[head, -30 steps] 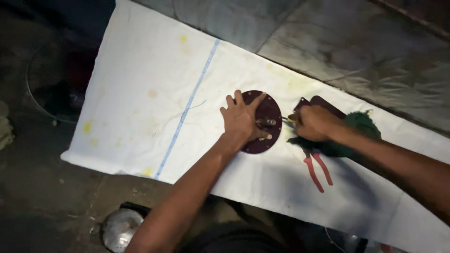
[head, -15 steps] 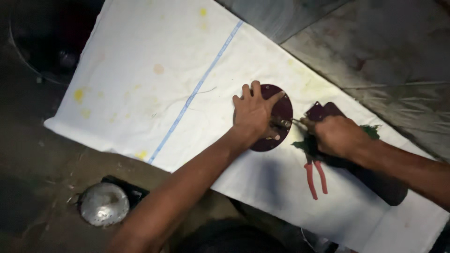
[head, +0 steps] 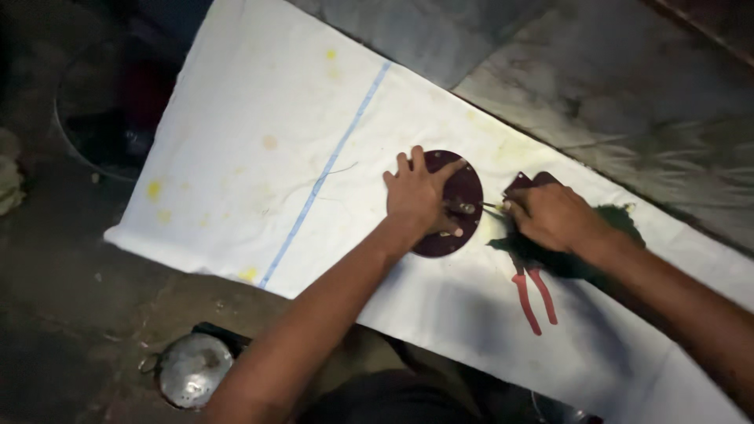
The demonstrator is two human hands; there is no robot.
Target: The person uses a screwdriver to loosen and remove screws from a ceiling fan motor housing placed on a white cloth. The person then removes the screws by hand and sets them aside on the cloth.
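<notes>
Left of the dark round metal disc [head: 455, 206] the white cloth [head: 259, 149] lies bare, while red-handled pliers [head: 534, 292] and a dark green rag [head: 605, 228] crowd its right side.

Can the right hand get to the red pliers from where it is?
Probably yes. The pliers lie in the open on the white cloth, just below the right hand, nothing covering their handles. That hand is busy with a thin tool at the dark disc.

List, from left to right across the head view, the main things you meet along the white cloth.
Blue stripe → left hand → dark round disc → right hand, with the red-handled pliers just below it.
</notes>
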